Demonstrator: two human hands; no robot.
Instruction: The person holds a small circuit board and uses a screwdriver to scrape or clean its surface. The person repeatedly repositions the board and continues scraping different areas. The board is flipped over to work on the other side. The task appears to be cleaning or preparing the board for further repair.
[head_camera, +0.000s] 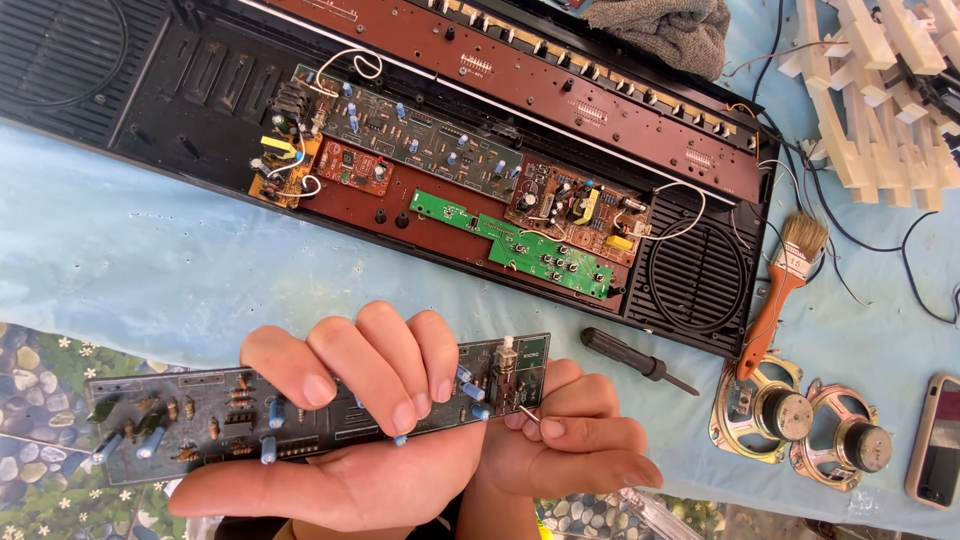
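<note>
Both hands sit closest to the lens, sharing one long dark green circuit board (200, 415) studded with blue capacitors and striped resistors, held level above the pale blue cloth-covered tabletop (120, 260). Left hand (350, 430) cradles it from below, palm up, its fingers (385, 375) curled over the top edge and clamped down, which steadies the board and keeps the component side facing up. Right hand (575, 440) supports the near end, thumb and forefinger pinched shut on a thin metal pin or lead (528, 412) beside a small upright white-capped part; what the pin belongs to is too small to tell. Beyond, the opened black plastic electronic keyboard casing (180, 90) lies flat, its brown and bright green boards exposed. A black-handled screwdriver (635, 362) rests just right of the hands, with an orange-handled paintbrush (780, 290), two round metal loudspeakers (800, 420) and a phone (935, 440) farther right.
</note>
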